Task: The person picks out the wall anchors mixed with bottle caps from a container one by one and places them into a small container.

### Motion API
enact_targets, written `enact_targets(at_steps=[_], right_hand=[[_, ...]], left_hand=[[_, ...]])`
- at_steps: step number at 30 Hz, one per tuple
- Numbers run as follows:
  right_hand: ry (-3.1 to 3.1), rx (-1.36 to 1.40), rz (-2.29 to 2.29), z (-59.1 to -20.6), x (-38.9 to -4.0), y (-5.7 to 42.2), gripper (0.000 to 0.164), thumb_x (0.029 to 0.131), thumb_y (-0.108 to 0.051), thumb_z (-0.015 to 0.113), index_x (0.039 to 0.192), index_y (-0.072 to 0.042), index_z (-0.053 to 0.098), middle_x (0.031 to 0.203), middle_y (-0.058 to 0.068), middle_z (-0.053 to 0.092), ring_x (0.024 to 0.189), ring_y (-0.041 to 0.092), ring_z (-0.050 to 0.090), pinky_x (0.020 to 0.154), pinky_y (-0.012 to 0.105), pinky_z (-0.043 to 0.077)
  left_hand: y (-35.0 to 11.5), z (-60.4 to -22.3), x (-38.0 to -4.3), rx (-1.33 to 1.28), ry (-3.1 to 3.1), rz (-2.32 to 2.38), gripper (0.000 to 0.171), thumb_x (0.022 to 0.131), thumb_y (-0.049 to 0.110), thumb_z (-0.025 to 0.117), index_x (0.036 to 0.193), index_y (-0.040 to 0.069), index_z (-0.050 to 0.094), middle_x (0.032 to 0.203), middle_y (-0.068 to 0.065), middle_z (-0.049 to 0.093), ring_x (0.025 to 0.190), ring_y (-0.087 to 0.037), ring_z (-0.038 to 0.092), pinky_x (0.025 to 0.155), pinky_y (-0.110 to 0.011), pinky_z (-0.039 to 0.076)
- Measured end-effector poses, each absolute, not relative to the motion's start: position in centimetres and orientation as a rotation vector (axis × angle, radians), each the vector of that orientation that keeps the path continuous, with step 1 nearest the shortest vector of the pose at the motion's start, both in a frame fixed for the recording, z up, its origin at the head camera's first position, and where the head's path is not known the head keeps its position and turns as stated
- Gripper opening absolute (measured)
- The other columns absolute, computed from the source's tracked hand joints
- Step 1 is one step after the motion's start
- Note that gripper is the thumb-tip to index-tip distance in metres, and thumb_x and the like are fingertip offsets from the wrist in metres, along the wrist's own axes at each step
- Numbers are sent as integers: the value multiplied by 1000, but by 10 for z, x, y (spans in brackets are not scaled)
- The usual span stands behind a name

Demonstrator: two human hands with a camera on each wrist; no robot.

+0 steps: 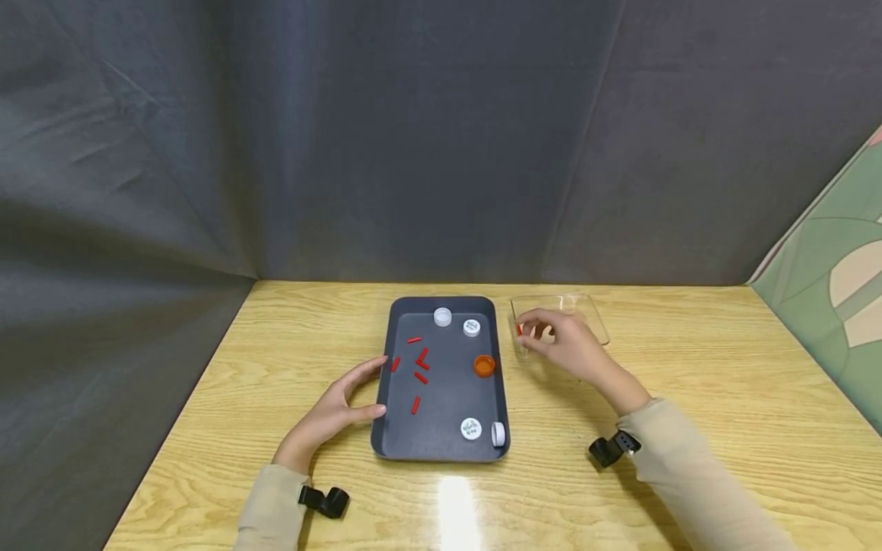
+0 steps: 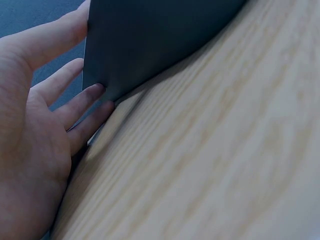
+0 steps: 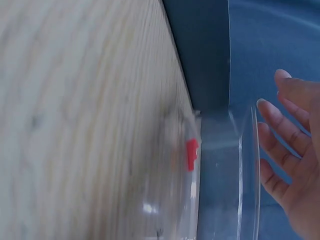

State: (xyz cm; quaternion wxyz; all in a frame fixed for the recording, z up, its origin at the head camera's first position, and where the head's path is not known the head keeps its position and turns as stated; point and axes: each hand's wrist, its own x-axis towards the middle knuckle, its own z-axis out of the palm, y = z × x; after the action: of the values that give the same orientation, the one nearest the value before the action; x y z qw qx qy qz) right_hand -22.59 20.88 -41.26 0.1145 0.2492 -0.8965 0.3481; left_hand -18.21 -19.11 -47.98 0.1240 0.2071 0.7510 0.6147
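My left hand is at the left side of a dark grey tray, thumb and fingers spread along its rim. In the left wrist view, its fingertips touch the tray's outer wall. My right hand hovers at the near left part of a clear plastic box. Its fingers are loosely bent, with nothing between them in the right wrist view. A small red stick shows through the box wall, low down, below the fingertips. Several more red sticks lie scattered over the tray's left half.
On the tray's right half are an orange cap, a white cap with its hollow side up, two white printed caps and a white cap on its edge. A grey curtain stands behind the wooden table.
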Motion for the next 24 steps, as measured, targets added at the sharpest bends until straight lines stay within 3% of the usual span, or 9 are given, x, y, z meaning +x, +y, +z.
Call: enact_targets(at_steps=[13, 24], right_hand=[[-2653, 707, 1107, -412, -209, 180, 25, 86, -16, 78, 109, -6, 73, 84, -6, 66, 70, 13, 59, 61, 27, 50], [-2611, 727, 1161, -412, -199, 158, 23, 84, -15, 80, 107, -12, 74, 82, -10, 66, 77, 12, 60, 64, 32, 49]], left_hand=[[-191, -480, -182, 598, 2183, 1797, 75, 88, 8, 75, 153, 16, 39, 156, -10, 37, 141, -34, 33, 114, -59, 17], [-191, -480, -183, 598, 2176, 1800, 75, 88, 7, 75, 153, 16, 39, 156, -10, 37, 142, -34, 32, 114, -59, 17]])
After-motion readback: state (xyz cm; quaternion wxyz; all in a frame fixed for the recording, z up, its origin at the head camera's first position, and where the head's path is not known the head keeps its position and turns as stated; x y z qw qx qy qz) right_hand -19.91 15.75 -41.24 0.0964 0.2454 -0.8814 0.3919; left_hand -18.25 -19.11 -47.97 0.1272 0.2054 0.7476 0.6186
